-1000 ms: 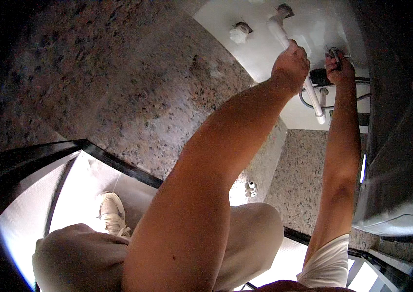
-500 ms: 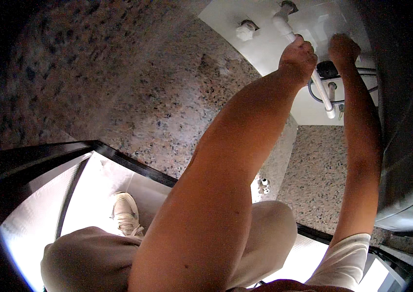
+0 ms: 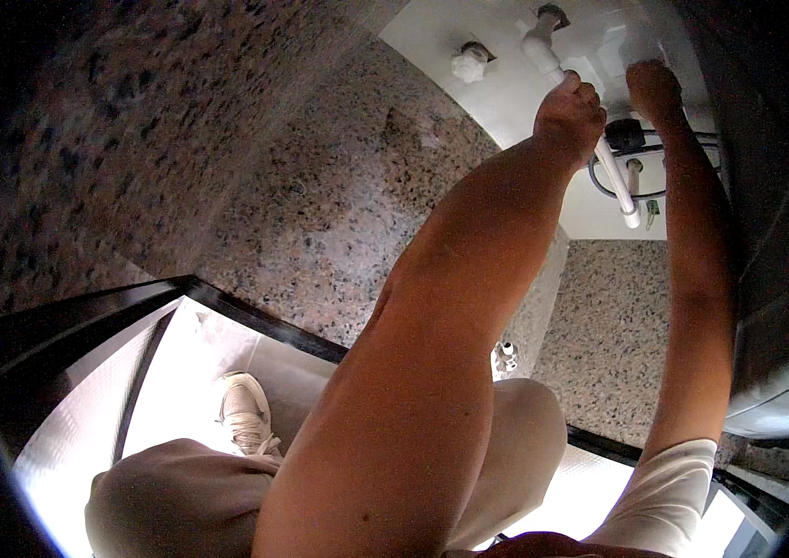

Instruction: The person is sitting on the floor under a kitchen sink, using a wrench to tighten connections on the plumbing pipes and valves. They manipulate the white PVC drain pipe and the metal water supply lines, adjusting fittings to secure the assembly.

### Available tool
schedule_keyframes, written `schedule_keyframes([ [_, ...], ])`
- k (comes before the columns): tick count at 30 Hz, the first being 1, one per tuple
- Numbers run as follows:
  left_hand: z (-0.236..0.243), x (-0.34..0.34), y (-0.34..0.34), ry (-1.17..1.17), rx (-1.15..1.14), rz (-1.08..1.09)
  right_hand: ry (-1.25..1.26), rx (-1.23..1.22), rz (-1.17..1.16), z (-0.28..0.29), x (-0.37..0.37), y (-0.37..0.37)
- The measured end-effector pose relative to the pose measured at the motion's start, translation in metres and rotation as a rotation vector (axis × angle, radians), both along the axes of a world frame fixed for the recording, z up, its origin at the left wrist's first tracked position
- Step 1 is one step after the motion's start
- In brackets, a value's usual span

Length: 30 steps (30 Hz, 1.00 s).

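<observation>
My left hand (image 3: pixel 569 116) is closed round a white plastic pipe (image 3: pixel 615 177), which slants down past my fist to an open-looking lower end. Its upper end meets a white elbow fitting (image 3: pixel 538 46) at the pale panel. To the right, my right hand (image 3: pixel 655 91) is curled up close against the same panel (image 3: pixel 506 98). Its fingertips are hidden, and whatever it may hold cannot be made out. Just below that hand sit a round black part (image 3: pixel 625 135) and a loop of dark cable (image 3: pixel 599 186). A small metal fitting (image 3: pixel 635 167) shows behind the pipe.
A white knob-like fitting (image 3: pixel 470 62) juts from the panel at upper left. Speckled stone walls (image 3: pixel 339 205) enclose the space, with a dark curved surface (image 3: pixel 776 251) close on the right. Below are a black frame edge (image 3: pixel 260 321), my knees, a shoe (image 3: pixel 246 409) and small white fittings (image 3: pixel 505 353).
The view has shifted slightly. My right forearm leans a little further right, and the black part below that hand shows more fully. My left hand keeps its hold on the pipe.
</observation>
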<state>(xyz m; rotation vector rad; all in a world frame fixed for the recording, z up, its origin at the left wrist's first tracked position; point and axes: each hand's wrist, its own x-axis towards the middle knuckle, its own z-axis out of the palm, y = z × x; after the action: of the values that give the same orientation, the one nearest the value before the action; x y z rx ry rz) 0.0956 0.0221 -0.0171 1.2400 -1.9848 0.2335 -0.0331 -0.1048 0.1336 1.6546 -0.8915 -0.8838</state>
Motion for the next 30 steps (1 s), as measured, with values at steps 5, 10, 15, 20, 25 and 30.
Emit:
schedule_keyframes([
  [5,-0.004,-0.003,-0.004,0.045,-0.012,-0.015,-0.081,0.019,0.026,0.005,-0.007,0.001],
  [10,-0.001,-0.004,-0.005,0.034,-0.059,-0.012,-0.138,-0.007,0.025,0.014,-0.025,-0.004],
  [15,0.002,0.004,0.0,0.027,0.013,-0.051,-0.116,-0.006,-0.077,0.017,-0.032,-0.003],
  [20,0.002,0.0,-0.004,0.023,0.038,-0.072,-0.156,0.009,0.103,0.024,-0.058,-0.01],
  [25,0.006,0.003,-0.001,-0.037,0.072,-0.066,-0.047,0.024,0.103,0.028,-0.076,-0.019],
  [30,0.005,0.006,-0.002,-0.04,0.098,-0.059,-0.153,0.089,0.152,0.029,-0.094,-0.035],
])
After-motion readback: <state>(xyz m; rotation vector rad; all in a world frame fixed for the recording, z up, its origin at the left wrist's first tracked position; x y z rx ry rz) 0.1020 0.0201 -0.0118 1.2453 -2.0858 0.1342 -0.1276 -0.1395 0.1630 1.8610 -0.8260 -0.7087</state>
